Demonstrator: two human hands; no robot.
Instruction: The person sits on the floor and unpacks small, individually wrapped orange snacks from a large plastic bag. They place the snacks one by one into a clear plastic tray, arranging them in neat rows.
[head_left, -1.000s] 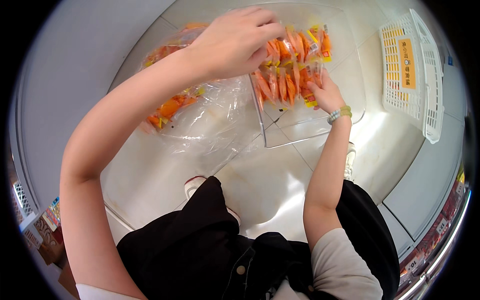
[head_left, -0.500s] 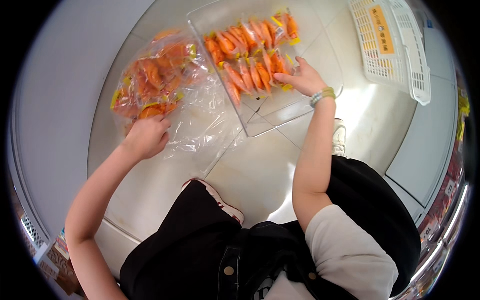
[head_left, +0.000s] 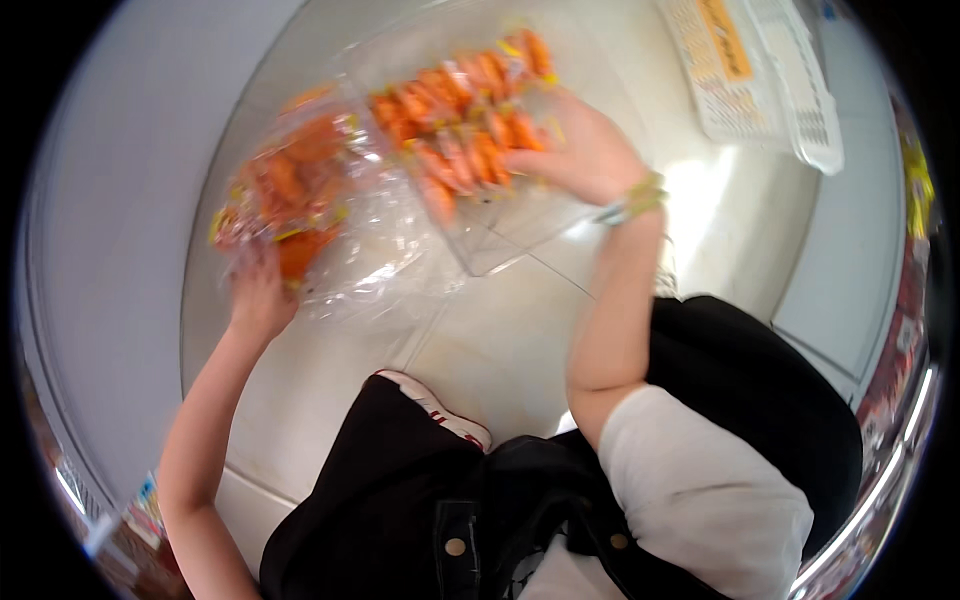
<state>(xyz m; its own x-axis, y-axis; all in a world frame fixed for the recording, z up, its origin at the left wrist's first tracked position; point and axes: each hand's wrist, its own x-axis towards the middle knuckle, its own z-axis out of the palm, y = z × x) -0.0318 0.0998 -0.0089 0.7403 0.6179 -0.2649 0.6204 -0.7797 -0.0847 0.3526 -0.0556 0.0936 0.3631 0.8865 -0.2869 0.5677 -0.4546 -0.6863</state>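
Observation:
My left hand (head_left: 262, 290) is at the lower end of a crinkled clear plastic bag (head_left: 380, 250) of orange, yellow-edged snack packets (head_left: 285, 180), its blurred fingers against a packet (head_left: 305, 250); whether they grip it is unclear. To the right, a clear shallow tray (head_left: 475, 258) bears two rows of similar packets (head_left: 455, 90), standing on edge. My right hand (head_left: 585, 155) reaches over the tray's right part, thumb against the nearer row; motion smears its other fingers.
A white perforated basket (head_left: 755, 90) with an orange label is at the upper right. Pale tiled floor (head_left: 450, 330) lies underneath, bounded by grey cabinet fronts (head_left: 110, 230) left and right (head_left: 840, 290). My feet, one a white shoe (head_left: 430, 405), are below the tray.
My left hand has moved from above the tray's packets down and left to the bag. My right hand stays at the tray. The view has shifted, so tray and basket appear further up and left.

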